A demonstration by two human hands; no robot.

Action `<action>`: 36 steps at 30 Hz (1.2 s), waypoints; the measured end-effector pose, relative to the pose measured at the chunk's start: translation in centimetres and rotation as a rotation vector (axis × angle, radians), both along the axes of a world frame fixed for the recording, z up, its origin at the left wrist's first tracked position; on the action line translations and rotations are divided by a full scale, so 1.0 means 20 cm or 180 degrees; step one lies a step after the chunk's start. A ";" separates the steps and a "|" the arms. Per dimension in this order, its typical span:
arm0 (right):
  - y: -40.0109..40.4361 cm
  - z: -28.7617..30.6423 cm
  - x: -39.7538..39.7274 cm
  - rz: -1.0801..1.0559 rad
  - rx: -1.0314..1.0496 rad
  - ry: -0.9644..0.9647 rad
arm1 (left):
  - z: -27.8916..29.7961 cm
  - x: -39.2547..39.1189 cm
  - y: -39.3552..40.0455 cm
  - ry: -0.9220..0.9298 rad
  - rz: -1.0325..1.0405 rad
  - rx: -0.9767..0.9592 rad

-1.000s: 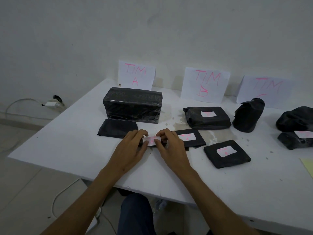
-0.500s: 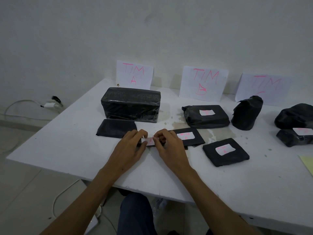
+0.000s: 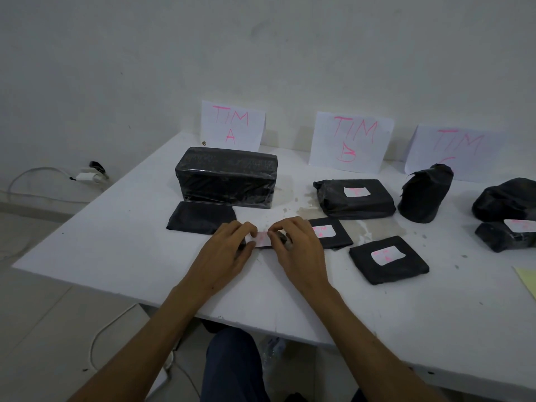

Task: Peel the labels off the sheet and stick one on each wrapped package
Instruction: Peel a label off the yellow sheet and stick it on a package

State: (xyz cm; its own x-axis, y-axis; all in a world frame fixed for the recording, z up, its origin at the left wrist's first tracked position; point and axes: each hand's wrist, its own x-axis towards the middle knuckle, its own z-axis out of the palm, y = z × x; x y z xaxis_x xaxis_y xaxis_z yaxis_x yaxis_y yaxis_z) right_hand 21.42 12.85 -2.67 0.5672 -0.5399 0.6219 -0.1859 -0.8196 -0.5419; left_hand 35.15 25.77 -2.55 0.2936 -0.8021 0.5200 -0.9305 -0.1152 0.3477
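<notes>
Right now I have a small white label (image 3: 263,238) with pink writing pinched between both hands, low over the worktop (image 3: 116,242) in front of me. My left hand (image 3: 224,255) nips its left edge with curled fingertips, and my right hand (image 3: 298,250) nips the right edge the same way, so I judge I am separating it from its backing, though the fingers hide that edge. Something small and dark sits under my right fingers; I cannot tell what it is.

I hold the label close to the packages that need it. The flat black package (image 3: 201,217) just beyond my left hand is bare, and so is the big wrapped block (image 3: 227,177) behind it, below the sign reading TIM A (image 3: 232,126). Three packages to my right already carry labels: the thin one (image 3: 329,232) touching my right hand, the square one (image 3: 388,259), and the thick one (image 3: 355,198) under the TIM B sign (image 3: 351,140).
</notes>
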 end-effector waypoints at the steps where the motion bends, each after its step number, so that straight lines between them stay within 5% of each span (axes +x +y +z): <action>1: -0.01 -0.01 0.00 0.0011 0.0054 0.0008 | 0.00 0.00 0.00 0.0009 0.0000 0.0004; 9: -0.01 -0.01 0.00 0.0000 0.0135 0.0153 | -0.01 0.01 0.00 0.0084 -0.0057 -0.0011; 16: 0.00 -0.04 0.00 0.0066 -0.0684 0.0447 | -0.04 0.03 -0.01 0.0145 -0.0015 -0.0070; 36: -0.06 -0.07 -0.05 0.0077 0.0147 0.0374 | -0.01 0.04 0.03 0.0377 0.0106 -0.0211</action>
